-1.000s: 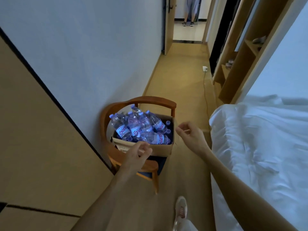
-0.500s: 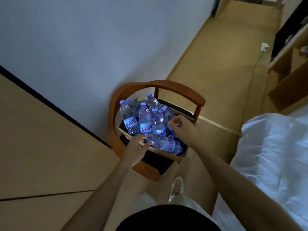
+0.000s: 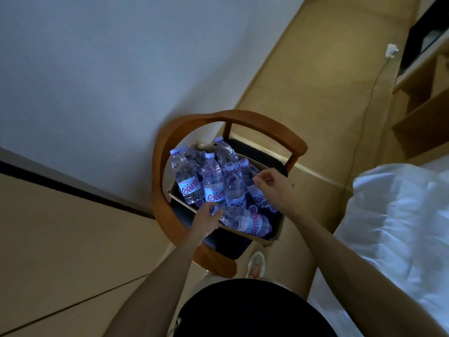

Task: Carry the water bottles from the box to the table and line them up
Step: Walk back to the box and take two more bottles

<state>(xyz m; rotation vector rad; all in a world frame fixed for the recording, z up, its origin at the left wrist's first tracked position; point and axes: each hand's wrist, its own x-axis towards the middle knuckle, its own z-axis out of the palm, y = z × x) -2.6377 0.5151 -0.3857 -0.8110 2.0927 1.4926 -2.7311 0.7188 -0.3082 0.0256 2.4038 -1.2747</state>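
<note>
A cardboard box [image 3: 275,235] sits on the seat of a wooden armchair [image 3: 264,126]. Several clear water bottles with blue and red labels stand leaning in it, such as one at the left [image 3: 185,176]. One bottle [image 3: 245,221] lies across the front of the box. My left hand [image 3: 205,223] reaches over the near rim, its fingers curled round the cap end of that lying bottle. Over the right side of the box hovers my right hand [image 3: 275,188], fingers loosely curled above the bottles and holding nothing. No table is in view.
The chair stands against a pale wall. A bed with white bedding [image 3: 401,215] fills the right side, leaving a narrow floor strip. A wooden shelf unit [image 3: 425,113] and a plug with its cable [image 3: 391,51] are at the far right. My shoe [image 3: 255,265] is beside the chair.
I have stepped up to the chair and looked down into the box. Both hands came down over it; the left now curls round the lying bottle's cap end.
</note>
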